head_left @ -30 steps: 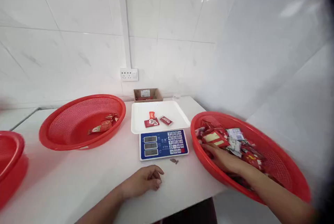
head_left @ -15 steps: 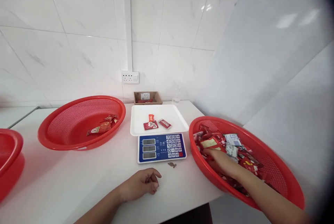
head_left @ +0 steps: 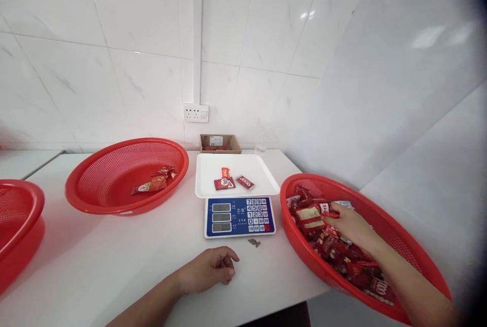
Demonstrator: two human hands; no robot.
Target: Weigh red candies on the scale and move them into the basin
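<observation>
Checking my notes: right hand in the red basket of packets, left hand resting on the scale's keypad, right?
Not quite. In the head view the left hand lies on the white table, short of the scale; the right hand is in the red basket of packets.

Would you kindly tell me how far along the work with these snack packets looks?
Done: three red snack packets lie on the blue scale's white tray, a few in the left red mesh basket. In hand: the right hand touches packets in the right red mesh basket; the left hand rests on the white table. Left: that basket's large heap.
</observation>
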